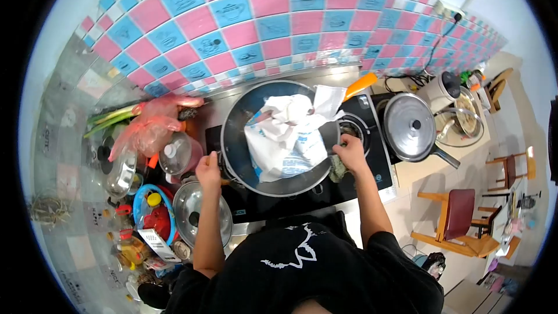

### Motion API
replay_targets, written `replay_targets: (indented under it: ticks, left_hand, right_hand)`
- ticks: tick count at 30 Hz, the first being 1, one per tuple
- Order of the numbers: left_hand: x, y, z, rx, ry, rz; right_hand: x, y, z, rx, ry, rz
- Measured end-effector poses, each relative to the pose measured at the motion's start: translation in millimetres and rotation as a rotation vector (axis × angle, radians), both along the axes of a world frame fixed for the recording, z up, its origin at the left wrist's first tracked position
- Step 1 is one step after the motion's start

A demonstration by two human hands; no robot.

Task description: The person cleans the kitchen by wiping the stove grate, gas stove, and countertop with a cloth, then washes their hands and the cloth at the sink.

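A large dark wok (235,166) sits over the black glass hob in front of me. Inside it lies a crumpled white plastic bag (288,145) with blue print. A tool with an orange handle (360,86) sticks out past the wok's upper right rim; its other end is partly covered. My left hand (208,171) is closed at the wok's left side handle. At the right rim my right hand (350,154) is closed round the other side, a greenish cloth (337,170) hanging beneath its fingers. The handles themselves are mostly hidden by my hands.
A lidded pan (410,127) stands right of the hob (256,208), its handle pointing outward. Left are a pink plastic bag (154,122), a steel lid (201,215), a blue basket (138,209) and a grater (158,245). A tiled wall (267,29) rises behind.
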State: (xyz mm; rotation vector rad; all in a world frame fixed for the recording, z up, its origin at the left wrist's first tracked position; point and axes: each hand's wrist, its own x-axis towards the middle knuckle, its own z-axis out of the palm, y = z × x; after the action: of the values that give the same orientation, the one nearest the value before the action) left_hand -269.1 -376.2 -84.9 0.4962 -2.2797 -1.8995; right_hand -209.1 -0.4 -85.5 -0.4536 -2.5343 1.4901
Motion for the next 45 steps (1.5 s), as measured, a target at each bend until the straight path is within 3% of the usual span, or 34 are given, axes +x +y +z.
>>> replay_targets:
  ticks: [7,10,12,17,23,26,30,34,36,37,40,41,43,44,45]
  left_hand:
    - [-5.8,143.7,-6.6,0.037,0.038,-0.234]
    - [-15.4,189.9,-41.7,-0.029,0.071,-0.241]
    - [-15.7,216.1,-41.1,-0.054,0.074,-0.247]
    - [-16.5,246.9,-48.0,-0.142,0.064,-0.265]
    - [-23.6,240.8,-58.2,-0.162,-0.015,-0.324]
    - [-20.8,242.6,-49.5,-0.023,-0.073,-0.337]
    - [-21.0,236.6,-43.3,0.137,-0.202,-0.436]
    - [-19.3,234.8,-35.9,0.088,-0.2,-0.46]
    - [-16.8,233.8,-32.4,0.083,-0.225,-0.459]
    - [-16.5,233.3,-35.4,0.085,-0.224,-0.458]
    - [-15.0,230.0,-40.4,0.09,-0.226,-0.476]
    - [-15.4,229.7,-45.1,0.105,-0.221,-0.479]
    - [-18.7,229.2,-58.0,0.072,-0.168,-0.516]
    - [-19.6,228.6,-57.9,0.058,-0.174,-0.536]
    - [-21.8,227.3,-58.8,0.014,-0.179,-0.561]
  right_hand:
    - [58.1,125.5,-8.4,-0.014,-0.011,-0.242]
    - [74.2,169.5,-17.1,-0.038,-0.04,-0.275]
    - [81.5,185.1,-12.2,-0.199,-0.01,-0.324]
    - [87.0,216.0,-29.3,-0.007,-0.06,-0.271]
    - [88.8,211.7,-26.8,-0.136,-0.053,-0.292]
    - [90.6,210.4,-24.4,-0.159,-0.117,-0.331]
    - [105.4,199.8,-17.7,-0.477,-0.016,-0.571]
    - [122.6,188.8,-41.0,-0.548,0.029,-0.709]
    - [129.6,178.4,-49.0,-0.806,0.149,-0.823]
    - [133.9,174.8,-51.1,-0.631,0.135,-0.93]
    - [141.6,145.0,-20.4,-0.636,0.355,-1.124]
    - [144.8,136.1,-16.2,-0.634,0.348,-1.107]
    - [148.7,118.4,-9.2,-1.056,0.518,-0.977]
    - [145.8,102.4,3.1,-1.061,0.507,-0.966]
    - [141.6,78.5,21.0,-1.249,0.421,-0.809]
